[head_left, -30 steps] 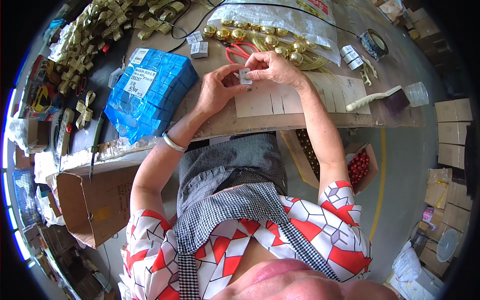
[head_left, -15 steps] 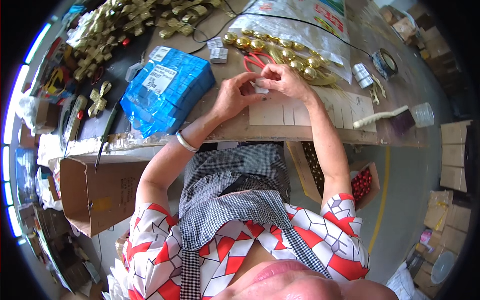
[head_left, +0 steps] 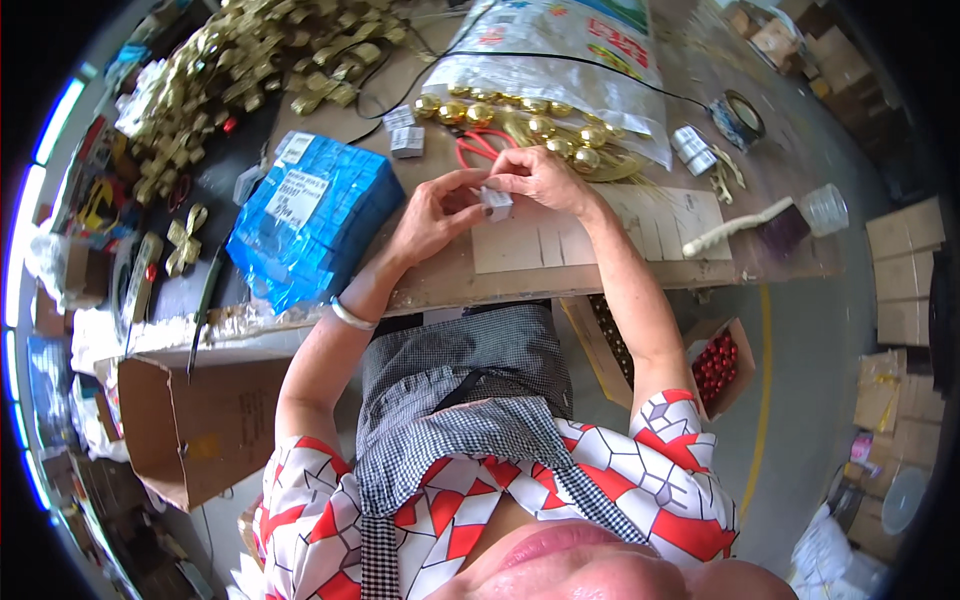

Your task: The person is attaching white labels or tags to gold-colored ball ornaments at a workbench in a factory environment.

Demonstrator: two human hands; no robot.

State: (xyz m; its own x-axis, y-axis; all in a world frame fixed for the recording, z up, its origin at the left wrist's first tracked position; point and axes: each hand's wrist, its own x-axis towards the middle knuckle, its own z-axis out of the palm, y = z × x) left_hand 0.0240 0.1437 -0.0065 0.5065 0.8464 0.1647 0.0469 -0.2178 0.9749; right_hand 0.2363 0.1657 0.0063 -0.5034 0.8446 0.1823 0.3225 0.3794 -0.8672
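Two hands, left hand (head_left: 432,212) and right hand (head_left: 540,175), pinching small white box (head_left: 496,201), cluttered wooden table (head_left: 520,280), grey floor (head_left: 800,330).

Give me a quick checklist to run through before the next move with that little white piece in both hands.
1. Both hands on the white piece: ok, left hand and right hand pinch it between them.
2. Piece held above the table: ok, it is over the card strips.
3. Red scissors out of the way: ok, they lie beyond the hands, untouched.
4. Gold balls within reach: ok, a row just past the right hand.
5. Blue pack not crowding: ok, it lies apart, left of the left hand.
6. Piece properly folded: cannot tell, too small.
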